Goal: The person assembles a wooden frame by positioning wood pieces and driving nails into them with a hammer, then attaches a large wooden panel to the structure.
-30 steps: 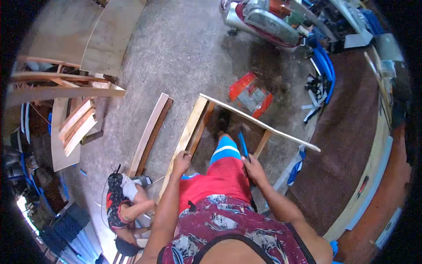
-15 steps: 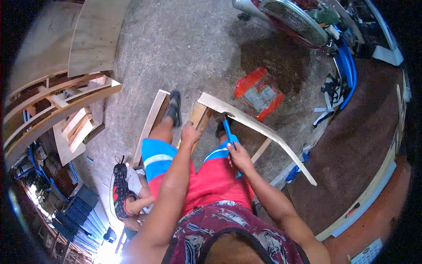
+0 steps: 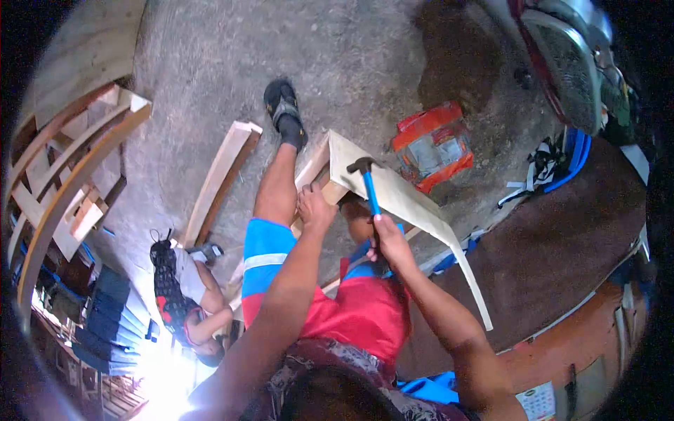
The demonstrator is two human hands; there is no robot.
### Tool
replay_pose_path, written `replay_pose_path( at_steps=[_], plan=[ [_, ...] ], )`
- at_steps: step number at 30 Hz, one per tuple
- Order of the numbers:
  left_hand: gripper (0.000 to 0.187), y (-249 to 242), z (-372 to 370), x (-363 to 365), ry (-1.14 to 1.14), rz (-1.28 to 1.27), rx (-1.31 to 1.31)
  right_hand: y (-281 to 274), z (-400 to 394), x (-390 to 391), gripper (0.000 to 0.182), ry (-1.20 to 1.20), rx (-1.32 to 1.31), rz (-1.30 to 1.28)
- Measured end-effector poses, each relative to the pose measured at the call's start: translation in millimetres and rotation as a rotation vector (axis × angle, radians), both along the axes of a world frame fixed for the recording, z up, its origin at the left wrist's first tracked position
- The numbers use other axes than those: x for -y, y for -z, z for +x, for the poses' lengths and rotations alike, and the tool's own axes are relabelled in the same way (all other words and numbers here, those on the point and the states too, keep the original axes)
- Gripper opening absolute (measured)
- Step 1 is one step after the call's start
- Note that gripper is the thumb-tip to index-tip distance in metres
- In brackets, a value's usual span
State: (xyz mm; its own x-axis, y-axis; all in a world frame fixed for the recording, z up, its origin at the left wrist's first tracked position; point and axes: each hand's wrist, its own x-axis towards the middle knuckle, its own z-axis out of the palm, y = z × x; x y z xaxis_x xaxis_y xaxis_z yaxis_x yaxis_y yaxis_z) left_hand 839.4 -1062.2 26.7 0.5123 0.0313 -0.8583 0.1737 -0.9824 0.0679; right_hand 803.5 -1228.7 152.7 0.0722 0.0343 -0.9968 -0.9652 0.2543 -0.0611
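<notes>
My right hand [image 3: 391, 243] is closed around the handle of a hammer [image 3: 371, 188] with a blue shaft and a dark head. The hammer's head overlaps the pale board [image 3: 393, 188] of a wooden frame in this view. My left hand [image 3: 316, 206] grips a short wooden piece [image 3: 333, 192] of the same frame, near the corner where it meets the board. The frame stands between my legs, its long side bending away to the lower right.
Left of my outstretched leg, another wooden piece [image 3: 216, 184] lies on the concrete floor. Beyond the board is a red-and-clear package [image 3: 433, 146]. A larger slatted frame [image 3: 77, 184] stands at far left. Another person [image 3: 184, 288] crouches at lower left. A brown sheet [image 3: 540, 259] spreads at right.
The hammer has swung more upright, and its head now shows over the board. My left hand has moved closer to the frame's corner. My left leg has stretched forward; the view has shifted.
</notes>
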Motion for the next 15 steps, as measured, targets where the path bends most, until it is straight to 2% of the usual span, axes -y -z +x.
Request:
replay_pose_path(
  at_steps=[2,4,8,12,14,15],
  plan=[
    [0.068,-2,-11,-3,-0.002,-0.005,0.000,-2,3,-4,0.043,0.033,-0.040,-0.066],
    [0.063,5,-9,0,-0.015,0.000,0.063,7,-1,1,0.044,0.045,-0.067,-0.003],
    [0.062,10,-12,1,-0.026,-0.015,0.095,6,17,26,0.049,-0.108,-0.193,0.074],
    [0.062,9,-14,3,-0.059,0.010,0.110,9,43,44,0.055,0.061,0.142,-0.273],
    [0.061,7,-10,5,-0.056,0.016,0.107,14,58,29,0.055,0.177,0.083,-0.420],
    [0.061,6,-7,6,-0.060,0.022,0.100,26,35,18,0.054,-0.023,0.067,-0.263]
  ],
)
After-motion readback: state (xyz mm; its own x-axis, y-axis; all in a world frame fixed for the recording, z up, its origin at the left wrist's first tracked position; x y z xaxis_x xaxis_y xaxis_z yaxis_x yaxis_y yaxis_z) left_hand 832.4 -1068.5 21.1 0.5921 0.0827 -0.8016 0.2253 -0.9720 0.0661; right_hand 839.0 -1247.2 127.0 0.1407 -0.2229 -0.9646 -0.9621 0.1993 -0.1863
